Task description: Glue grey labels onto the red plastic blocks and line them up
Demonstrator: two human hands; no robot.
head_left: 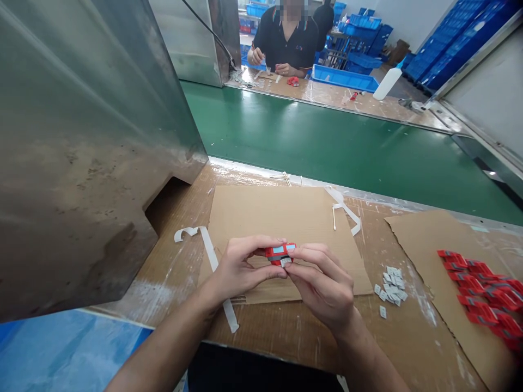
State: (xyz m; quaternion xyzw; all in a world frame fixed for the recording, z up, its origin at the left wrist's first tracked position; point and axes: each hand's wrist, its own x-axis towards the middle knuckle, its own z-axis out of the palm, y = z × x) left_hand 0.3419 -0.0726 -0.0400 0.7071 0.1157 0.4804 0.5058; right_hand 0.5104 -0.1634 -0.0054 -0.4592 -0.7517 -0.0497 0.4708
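A small red toy vehicle (273, 253) with light blue windows and a dark grey band is held above the cardboard sheet (269, 212). My left hand (244, 264) grips it from the left, thumb below and fingers along the top. My right hand (324, 275) is closed at its right end, its fingertips pinching a small pale grey piece (285, 262) against the toy's lower side. Similar pale pieces (393, 284) lie in a loose pile on the wooden table, to the right of my right hand.
Several red toy parts (484, 291) lie on another cardboard sheet (412, 231) at right. White tape strips (209, 247) and a cotton swab (334, 218) lie nearby. A metal housing (81, 152) stands left. Beyond the green conveyor belt (310, 136) sits a co-worker (286, 41).
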